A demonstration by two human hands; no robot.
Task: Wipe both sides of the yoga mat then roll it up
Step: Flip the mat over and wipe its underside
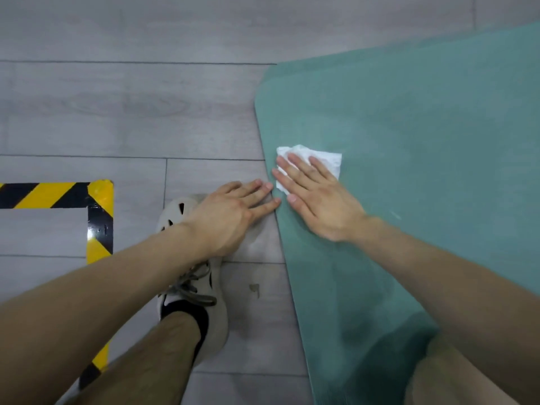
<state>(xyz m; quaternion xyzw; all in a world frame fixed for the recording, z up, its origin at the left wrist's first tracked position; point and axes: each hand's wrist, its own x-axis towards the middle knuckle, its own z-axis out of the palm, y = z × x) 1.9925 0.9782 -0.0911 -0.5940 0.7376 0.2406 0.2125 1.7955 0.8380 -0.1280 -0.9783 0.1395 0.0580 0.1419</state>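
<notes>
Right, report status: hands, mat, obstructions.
Right hand flat, pressing white wipe on teal yoga mat. Left hand flat on floor, fingertips at mat edge. Mat unrolled. Shoe beside mat, off it.

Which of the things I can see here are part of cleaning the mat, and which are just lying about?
Part of the job:
- green yoga mat
- white wipe
- right hand, pressing flat on the wipe
- left hand, flat on the floor at the mat's edge

Just there:
- yellow-and-black tape
- shoe
- small scrap on the grey floor
</notes>
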